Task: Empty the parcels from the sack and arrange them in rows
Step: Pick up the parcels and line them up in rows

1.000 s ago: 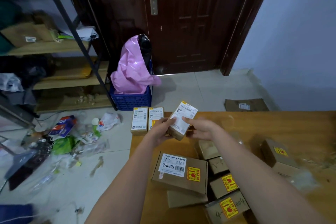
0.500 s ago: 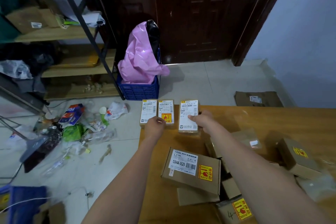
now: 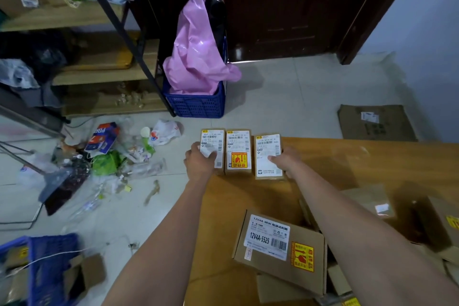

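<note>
Three small brown parcels with white labels lie side by side along the far left corner of the wooden table (image 3: 347,156). My left hand (image 3: 200,163) rests on the left parcel (image 3: 212,149). The middle parcel (image 3: 238,153) carries a yellow sticker and is untouched. My right hand (image 3: 285,160) holds the right side of the right parcel (image 3: 268,155), which lies flat on the table a small gap from the middle one. A bigger box marked 12V4A-5525 (image 3: 279,248) lies near me on a heap of several more parcels (image 3: 367,201). No sack is visible.
A blue crate (image 3: 196,103) with a pink plastic bag (image 3: 198,57) stands on the floor beyond the table. Litter (image 3: 104,156) is strewn on the floor at left, under wooden shelves (image 3: 74,17). Another blue crate (image 3: 47,268) stands near left. A flattened carton (image 3: 377,123) lies at far right.
My right hand carried the third parcel from mid-air down onto the table beside the other two. My left hand moved onto the left parcel. The camera tilted downward.
</note>
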Action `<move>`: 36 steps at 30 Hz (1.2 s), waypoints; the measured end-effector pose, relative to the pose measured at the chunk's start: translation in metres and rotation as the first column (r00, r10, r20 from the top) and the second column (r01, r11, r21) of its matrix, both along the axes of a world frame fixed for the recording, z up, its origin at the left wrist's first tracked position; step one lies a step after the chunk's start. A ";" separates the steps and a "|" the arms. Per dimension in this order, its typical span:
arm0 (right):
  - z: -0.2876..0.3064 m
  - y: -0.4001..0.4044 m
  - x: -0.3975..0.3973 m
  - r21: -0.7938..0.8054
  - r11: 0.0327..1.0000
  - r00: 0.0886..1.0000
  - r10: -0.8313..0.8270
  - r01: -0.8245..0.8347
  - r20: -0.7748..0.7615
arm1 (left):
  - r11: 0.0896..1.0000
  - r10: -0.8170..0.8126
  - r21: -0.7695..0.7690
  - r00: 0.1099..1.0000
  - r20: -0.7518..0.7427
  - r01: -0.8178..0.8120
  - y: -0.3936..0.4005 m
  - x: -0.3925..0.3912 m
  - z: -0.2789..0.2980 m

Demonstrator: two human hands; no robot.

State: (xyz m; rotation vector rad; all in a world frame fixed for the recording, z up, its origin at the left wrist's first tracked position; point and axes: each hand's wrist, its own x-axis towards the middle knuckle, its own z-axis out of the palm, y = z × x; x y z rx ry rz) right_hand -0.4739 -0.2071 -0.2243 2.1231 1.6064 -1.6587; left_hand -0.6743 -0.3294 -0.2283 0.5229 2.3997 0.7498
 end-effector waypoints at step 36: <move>-0.031 0.022 -0.009 0.034 0.998 0.992 0.039 -0.043 0.120 | 1.000 -0.006 -0.025 0.978 0.208 0.011 0.025 -0.019 -0.037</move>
